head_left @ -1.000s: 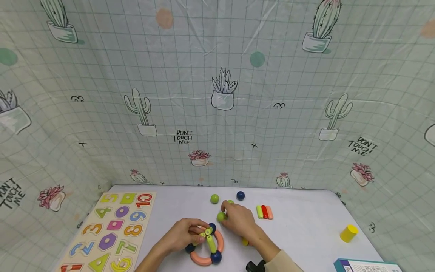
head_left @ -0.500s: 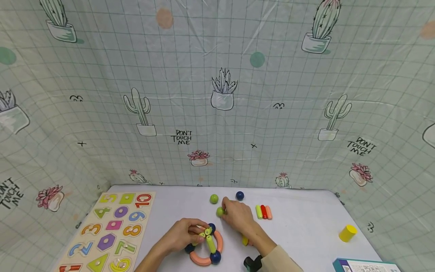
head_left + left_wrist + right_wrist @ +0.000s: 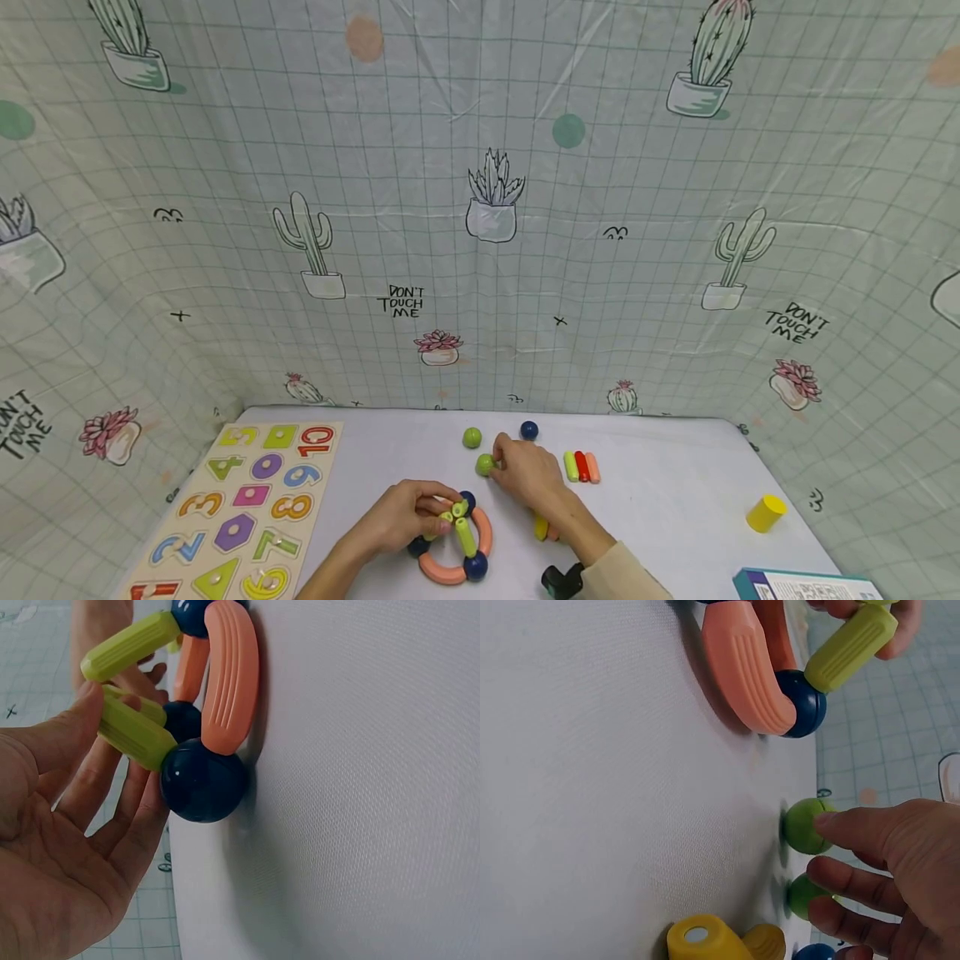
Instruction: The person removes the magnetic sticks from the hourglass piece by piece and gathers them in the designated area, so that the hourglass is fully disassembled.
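Now the right hand (image 3: 528, 475) sits a little farther up the table than it did a second ago, its fingers (image 3: 855, 829) stretched out with one tip touching a green ball (image 3: 484, 464); it pinches nothing yet, so I judge that ball is being gathered rather than lifted. A second green ball (image 3: 472, 437) and a dark blue ball (image 3: 528, 430) lie just beyond it. The left hand (image 3: 401, 517) has not shifted: its fingers curl round the green rods (image 3: 131, 727) of the ring toy (image 3: 453, 542), a loop of orange arcs and navy balls resting on the white table (image 3: 675, 492). Beside it lie a number puzzle board (image 3: 240, 508), three short sticks (image 3: 582, 467) and a yellow cylinder (image 3: 765, 512). A cactus-print sheet (image 3: 480, 208) hangs behind.
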### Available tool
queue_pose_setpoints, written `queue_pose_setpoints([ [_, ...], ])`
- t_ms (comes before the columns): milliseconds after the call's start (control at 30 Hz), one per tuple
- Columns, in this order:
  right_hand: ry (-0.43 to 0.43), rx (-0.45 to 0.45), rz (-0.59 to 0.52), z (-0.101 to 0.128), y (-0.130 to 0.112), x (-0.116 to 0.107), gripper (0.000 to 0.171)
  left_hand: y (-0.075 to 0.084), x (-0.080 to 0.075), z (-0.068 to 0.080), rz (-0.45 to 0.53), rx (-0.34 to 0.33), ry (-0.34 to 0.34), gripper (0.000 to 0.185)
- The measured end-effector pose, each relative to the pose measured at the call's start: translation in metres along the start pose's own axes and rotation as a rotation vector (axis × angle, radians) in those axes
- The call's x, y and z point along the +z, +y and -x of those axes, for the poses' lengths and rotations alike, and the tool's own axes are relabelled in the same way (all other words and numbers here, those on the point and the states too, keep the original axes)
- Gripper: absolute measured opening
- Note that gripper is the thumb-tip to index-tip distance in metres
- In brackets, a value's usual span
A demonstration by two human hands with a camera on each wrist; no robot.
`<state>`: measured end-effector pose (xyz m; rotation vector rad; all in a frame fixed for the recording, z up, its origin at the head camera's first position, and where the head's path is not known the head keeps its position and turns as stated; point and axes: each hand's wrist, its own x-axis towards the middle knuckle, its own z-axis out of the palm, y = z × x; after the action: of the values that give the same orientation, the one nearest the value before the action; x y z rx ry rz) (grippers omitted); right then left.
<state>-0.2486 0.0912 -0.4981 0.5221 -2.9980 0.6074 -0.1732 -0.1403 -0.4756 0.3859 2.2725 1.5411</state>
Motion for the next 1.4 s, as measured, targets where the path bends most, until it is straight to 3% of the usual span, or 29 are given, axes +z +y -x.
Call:
queue_pose_setpoints([
  [167, -0.036, -0.001, -0.083, 0.004, 0.004, -0.004, 0.023, 0.001, -0.001, 0.000, 0.002, 0.002, 0.003, 0.033],
  [333, -0.147, -0.013, -0.321, 0.007, 0.008, -0.005, 0.021, 0.001, -0.001, 0.000, -0.001, 0.011, 0.003, 0.033],
  [433, -0.212, -0.028, -0.408, 0.008, 0.009, -0.004, 0.018, 0.000, 0.000, 0.000, 0.004, 0.012, -0.002, 0.033],
  [1033, -0.240, -0.023, -0.464, 0.011, 0.012, 0.000, 0.013, -0.002, 0.002, -0.002, 0.016, 0.011, -0.014, 0.034],
  [1200, -0.253, -0.071, -0.524, 0.021, 0.010, -0.010, 0.017, -0.002, 0.003, -0.003, 0.014, 0.026, -0.007, 0.034],
  [1400, -0.365, -0.169, -0.601, 0.043, 0.006, -0.019, 0.018, -0.002, 0.003, -0.004, 0.019, 0.041, 0.007, 0.034],
])
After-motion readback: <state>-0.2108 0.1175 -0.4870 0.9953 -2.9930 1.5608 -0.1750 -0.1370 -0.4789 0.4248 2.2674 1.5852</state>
